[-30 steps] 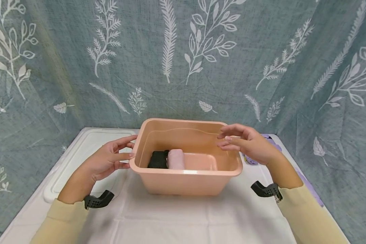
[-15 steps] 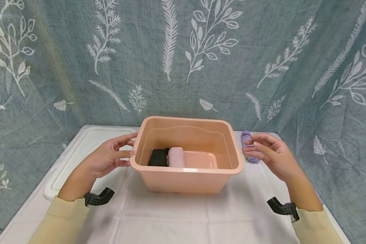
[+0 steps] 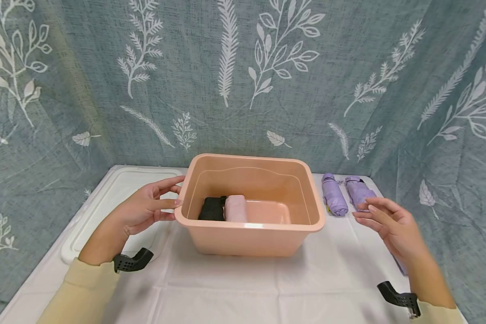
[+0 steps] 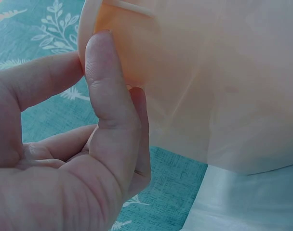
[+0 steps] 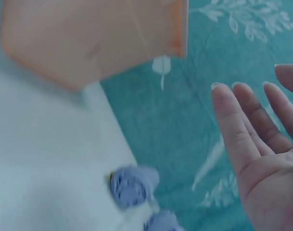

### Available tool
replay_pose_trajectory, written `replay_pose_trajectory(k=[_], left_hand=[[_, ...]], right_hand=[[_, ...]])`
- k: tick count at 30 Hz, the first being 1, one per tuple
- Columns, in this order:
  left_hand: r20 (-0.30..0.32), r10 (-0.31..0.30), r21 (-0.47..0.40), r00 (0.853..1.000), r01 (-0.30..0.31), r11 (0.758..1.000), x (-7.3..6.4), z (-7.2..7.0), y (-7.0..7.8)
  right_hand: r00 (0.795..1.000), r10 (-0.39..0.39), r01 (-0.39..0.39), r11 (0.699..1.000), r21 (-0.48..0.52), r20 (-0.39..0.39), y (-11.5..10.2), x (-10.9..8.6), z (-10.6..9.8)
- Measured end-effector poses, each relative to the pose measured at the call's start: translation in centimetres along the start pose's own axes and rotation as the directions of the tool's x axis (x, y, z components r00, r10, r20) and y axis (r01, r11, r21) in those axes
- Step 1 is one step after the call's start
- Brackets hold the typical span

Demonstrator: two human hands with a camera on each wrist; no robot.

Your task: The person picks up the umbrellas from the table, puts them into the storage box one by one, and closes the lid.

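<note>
A peach plastic bin (image 3: 247, 238) stands on the white cloth. My left hand (image 3: 150, 207) holds its left rim, thumb and index finger at the edge, also close up in the left wrist view. Inside lie a black bundle (image 3: 212, 209) and a pink rolled bundle (image 3: 236, 209), side by side at the left. Two purple rolled bundles, looking like folded umbrellas, lie right of the bin: one nearer it (image 3: 334, 195), the other (image 3: 358, 191) beyond. My right hand (image 3: 393, 227) hovers near the second, holding nothing, fingers loosely bent; the right wrist view shows its palm bare.
A white lid (image 3: 105, 211) lies flat left of the bin, partly behind my left arm. Part of another purple-blue thing (image 3: 401, 266) shows beside my right wrist. A grey-green leaf-patterned curtain (image 3: 243, 90) hangs behind and at both sides.
My right hand has moved from over the bin's right side outward to the right and nearer me, uncovering the two purple bundles. The left hand has stayed at the rim.
</note>
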State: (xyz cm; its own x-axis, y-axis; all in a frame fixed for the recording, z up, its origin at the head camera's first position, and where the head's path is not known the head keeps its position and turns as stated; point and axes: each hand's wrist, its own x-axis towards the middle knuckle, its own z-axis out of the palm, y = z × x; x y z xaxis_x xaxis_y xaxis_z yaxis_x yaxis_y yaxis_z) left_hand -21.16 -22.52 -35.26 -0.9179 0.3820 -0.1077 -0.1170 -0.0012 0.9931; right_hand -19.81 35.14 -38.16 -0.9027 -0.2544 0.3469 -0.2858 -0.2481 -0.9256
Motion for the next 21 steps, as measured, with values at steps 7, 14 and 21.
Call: replay_pose_trajectory(k=[7, 14, 21], left_hand=[[-0.003, 0.003, -0.009, 1.000, -0.003, 1.000, 0.0, -0.1, -0.2], [-0.006, 0.000, 0.004, 1.000, 0.000, 1.000, 0.0, -0.1, -0.2], [-0.002, -0.006, 0.031, 1.000, 0.006, 0.999, 0.0, -0.1, 0.0]], right_hand=[[0.997, -0.068, 0.063, 0.986, -0.153, -0.026, 1.0, -1.6, -2.9], [0.989, -0.094, 0.064, 0.966, -0.251, -0.110, 2.1, -2.9, -5.3], [0.971, -0.080, 0.012, 0.958, -0.286, -0.227, 2.8, -3.9, -7.2]])
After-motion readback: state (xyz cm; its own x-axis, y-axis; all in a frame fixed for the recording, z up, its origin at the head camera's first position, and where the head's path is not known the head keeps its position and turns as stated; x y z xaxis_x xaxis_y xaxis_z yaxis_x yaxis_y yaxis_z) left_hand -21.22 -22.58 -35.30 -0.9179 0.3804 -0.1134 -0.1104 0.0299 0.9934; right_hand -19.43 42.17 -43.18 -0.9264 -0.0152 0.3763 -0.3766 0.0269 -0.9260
